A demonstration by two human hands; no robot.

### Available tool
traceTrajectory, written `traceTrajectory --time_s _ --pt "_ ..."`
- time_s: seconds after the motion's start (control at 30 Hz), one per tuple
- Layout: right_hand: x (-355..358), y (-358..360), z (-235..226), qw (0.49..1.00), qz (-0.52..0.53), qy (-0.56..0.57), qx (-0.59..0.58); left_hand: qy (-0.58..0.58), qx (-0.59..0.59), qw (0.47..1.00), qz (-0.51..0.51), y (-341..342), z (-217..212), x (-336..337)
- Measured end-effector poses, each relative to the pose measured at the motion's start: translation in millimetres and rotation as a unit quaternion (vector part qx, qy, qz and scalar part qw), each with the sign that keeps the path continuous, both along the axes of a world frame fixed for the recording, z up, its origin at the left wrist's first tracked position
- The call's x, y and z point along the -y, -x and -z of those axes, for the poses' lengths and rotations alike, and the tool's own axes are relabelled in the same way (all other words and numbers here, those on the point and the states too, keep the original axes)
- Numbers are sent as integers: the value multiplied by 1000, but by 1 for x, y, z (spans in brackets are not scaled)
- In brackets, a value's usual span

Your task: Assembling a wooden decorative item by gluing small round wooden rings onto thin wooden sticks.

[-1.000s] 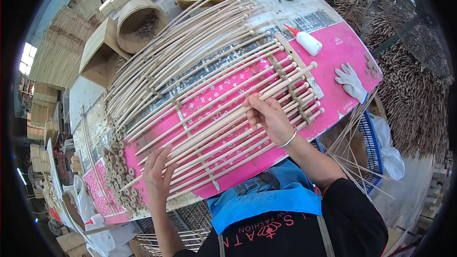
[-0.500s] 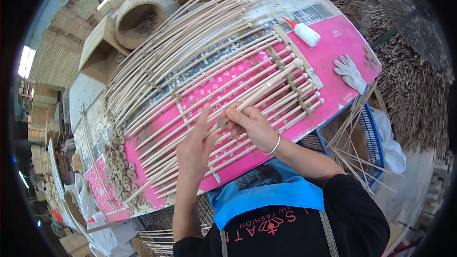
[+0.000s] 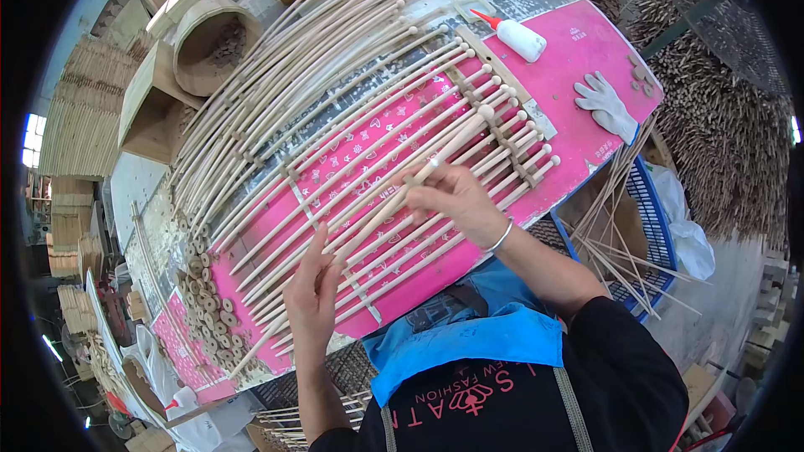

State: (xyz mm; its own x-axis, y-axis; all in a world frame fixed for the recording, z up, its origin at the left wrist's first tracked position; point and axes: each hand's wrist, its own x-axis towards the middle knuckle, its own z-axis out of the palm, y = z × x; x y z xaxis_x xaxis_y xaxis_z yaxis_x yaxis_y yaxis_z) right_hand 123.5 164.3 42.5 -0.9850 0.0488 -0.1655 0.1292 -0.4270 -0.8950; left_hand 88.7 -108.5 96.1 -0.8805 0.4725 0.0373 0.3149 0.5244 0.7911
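Observation:
My right hand (image 3: 452, 201) is closed in a pinch around a ball-ended wooden stick (image 3: 459, 139), which slants above the row of other sticks. A white band shows on it, just above my fingers. Something small and brownish, perhaps a wooden ring, sits at my fingertips, mostly hidden. By the stick's lower end is my left hand (image 3: 311, 293), index finger stretched up and thumb apart; I see nothing gripped in it. Beneath both hands, several ball-ended sticks (image 3: 394, 130) lie side by side in a notched wooden rack (image 3: 511, 146) on a pink sheet (image 3: 578, 50).
Many loose sticks (image 3: 293, 63) cover the far left. Wooden rings (image 3: 209, 310) are heaped at the left edge. A glue bottle (image 3: 521, 40) and a white glove (image 3: 607, 109) lie right of the rack. A blue basket (image 3: 649, 218) with thin sticks stands beyond the right edge.
My right hand has tilted the stick more steeply, and its ball end has come lower and left. My left hand has moved down and left. The whole view has shifted slightly.

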Motion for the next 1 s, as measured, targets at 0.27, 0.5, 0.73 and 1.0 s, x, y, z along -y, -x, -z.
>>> traceTrajectory --time_s 0.27,0.5,0.73,1.0 --pt "-29 -1 -3 999 -26 -30 -7 13 1 1000 -8 -3 -1 8" --pt "-30 -6 6 997 17 62 -35 6 -35 999 4 0 7 5" --pt "-35 -9 6 999 30 37 -22 17 -33 999 16 6 15 4" --pt "-44 -6 20 998 54 16 16 22 -40 999 26 16 16 -9"
